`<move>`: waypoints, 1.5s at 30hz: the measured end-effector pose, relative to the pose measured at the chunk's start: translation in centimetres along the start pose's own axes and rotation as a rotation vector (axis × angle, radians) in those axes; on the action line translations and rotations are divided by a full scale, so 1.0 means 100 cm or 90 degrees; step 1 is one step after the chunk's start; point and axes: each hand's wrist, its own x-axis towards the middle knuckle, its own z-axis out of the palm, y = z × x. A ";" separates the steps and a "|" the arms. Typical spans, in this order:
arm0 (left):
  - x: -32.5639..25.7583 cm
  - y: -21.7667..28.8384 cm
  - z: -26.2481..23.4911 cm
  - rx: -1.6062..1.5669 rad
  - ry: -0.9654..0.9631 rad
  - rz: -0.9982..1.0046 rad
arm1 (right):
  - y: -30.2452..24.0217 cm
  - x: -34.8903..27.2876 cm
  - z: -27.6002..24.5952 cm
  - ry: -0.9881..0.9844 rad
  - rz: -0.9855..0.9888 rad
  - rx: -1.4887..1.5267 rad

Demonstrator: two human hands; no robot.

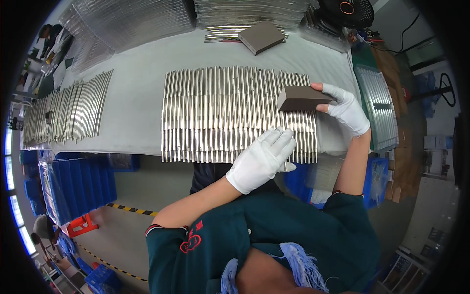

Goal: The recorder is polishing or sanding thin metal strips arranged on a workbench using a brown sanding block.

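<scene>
A wide row of slim silvery metal rods (210, 117) lies side by side on the pale-covered table in front of me. In its white glove, my right hand (346, 108) is closed on a grey-brown rectangular block (301, 99) that looks like a sanding block, thumb on one side and bare fingertips on the other. The block rests on or just above the rods at the row's right side. My left hand (264, 159), also gloved, lies flat over the near ends of the rods, fingers stretched and thumb apart. One rod end pokes out beside that thumb.
A second grey-brown block (263, 37) lies on more rods at the back. Another batch of rods (68, 110) is at the left. Clear plastic trays (132, 24) are stacked behind, near a black fan (346, 11). Blue crates (83, 183) stand below the table.
</scene>
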 end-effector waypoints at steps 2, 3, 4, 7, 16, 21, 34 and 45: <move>-0.001 0.001 0.003 0.002 0.008 -0.003 | 0.006 0.003 0.016 0.006 -0.072 -0.064; -0.002 -0.001 0.002 0.004 0.010 0.001 | 0.008 0.007 0.028 -0.005 -0.136 -0.124; -0.001 -0.002 0.001 0.004 -0.001 0.005 | 0.005 0.007 0.030 -0.014 -0.136 -0.137; -0.004 -0.003 0.001 0.012 0.014 0.010 | 0.006 -0.006 0.003 0.064 0.005 -0.013; -0.003 -0.003 0.001 0.015 0.007 0.011 | 0.005 0.002 0.024 0.000 -0.085 -0.082; -0.004 -0.002 0.001 0.016 0.001 0.008 | -0.004 -0.003 0.001 -0.003 -0.008 -0.059; -0.001 -0.001 0.001 0.020 -0.021 0.021 | 0.014 -0.018 -0.026 0.287 -0.224 -0.117; 0.004 0.004 -0.005 0.062 -0.116 -0.001 | -0.020 0.108 0.017 0.171 -0.388 -0.007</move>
